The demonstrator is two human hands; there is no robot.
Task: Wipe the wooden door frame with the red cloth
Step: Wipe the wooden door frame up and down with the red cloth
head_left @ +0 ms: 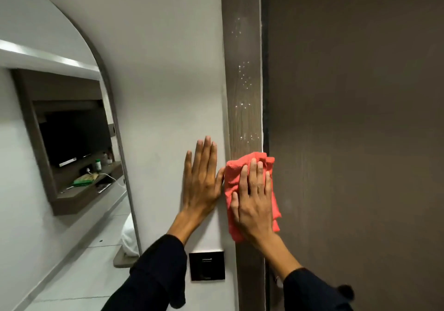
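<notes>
The wooden door frame runs vertically through the middle of the view, grey-brown, speckled with white droplets above the cloth. The red cloth is bunched flat against the frame at mid height. My right hand lies on it, fingers pointing up and spread, palm pressing the cloth onto the wood. My left hand rests flat on the white wall just left of the frame, fingers together and upright, holding nothing; its thumb nearly touches the cloth's edge.
The brown door fills the right side. A black wall switch plate sits low on the white wall. An arched mirror on the left reflects a television and shelf.
</notes>
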